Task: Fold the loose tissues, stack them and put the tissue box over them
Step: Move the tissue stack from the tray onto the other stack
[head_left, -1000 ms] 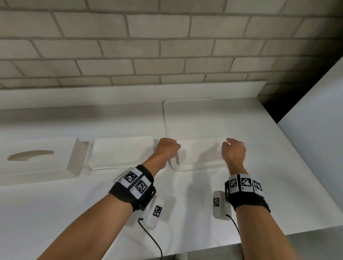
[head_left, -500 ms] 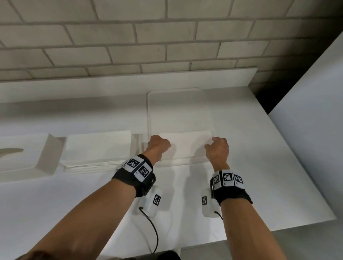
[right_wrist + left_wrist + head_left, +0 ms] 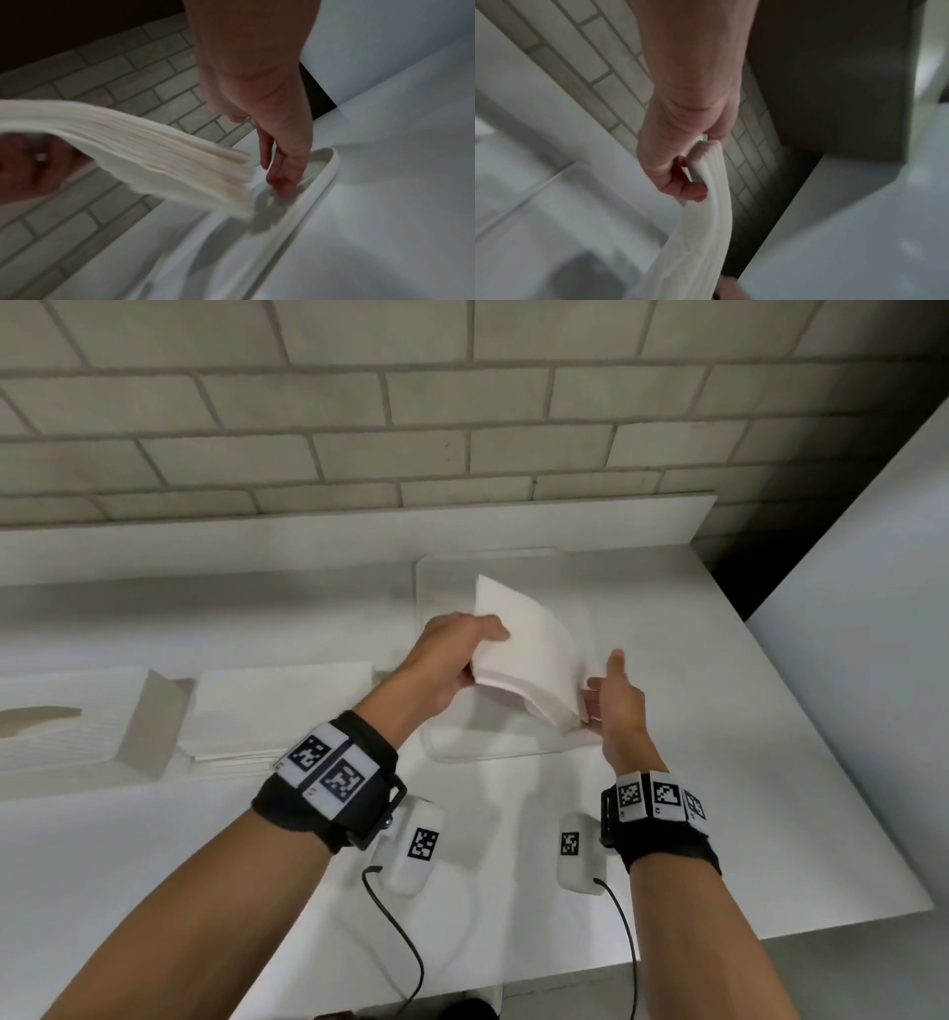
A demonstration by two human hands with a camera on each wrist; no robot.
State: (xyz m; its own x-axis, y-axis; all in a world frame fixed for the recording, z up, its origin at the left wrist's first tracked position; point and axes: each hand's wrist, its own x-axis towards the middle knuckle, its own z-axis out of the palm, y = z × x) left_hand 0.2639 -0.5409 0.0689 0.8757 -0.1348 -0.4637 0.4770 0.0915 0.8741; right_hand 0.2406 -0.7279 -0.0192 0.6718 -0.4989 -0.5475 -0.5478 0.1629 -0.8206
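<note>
A thick stack of white tissues (image 3: 529, 654) is lifted off the white tray (image 3: 447, 588) and tilted, its right corner hanging low. My left hand (image 3: 462, 654) grips the stack's left edge, thumb on top and fingers underneath; the left wrist view shows that hand (image 3: 687, 162) pinching the drooping stack (image 3: 706, 233). My right hand (image 3: 611, 695) is beside the low right corner with straight fingers. In the right wrist view its fingertips (image 3: 280, 182) touch the tray floor near the rim (image 3: 326, 182), next to the stack (image 3: 154, 154) and holding nothing.
A second flat pile of folded tissues (image 3: 277, 706) lies on the white table left of the tray. The white tissue box (image 3: 77, 726) lies at the far left with an end flap open. A brick wall is behind and a white panel is to the right.
Both hands were curled at the sides of the stack lying on the tray. The left hand has raised and tilted the stack; the right hand has opened and let go.
</note>
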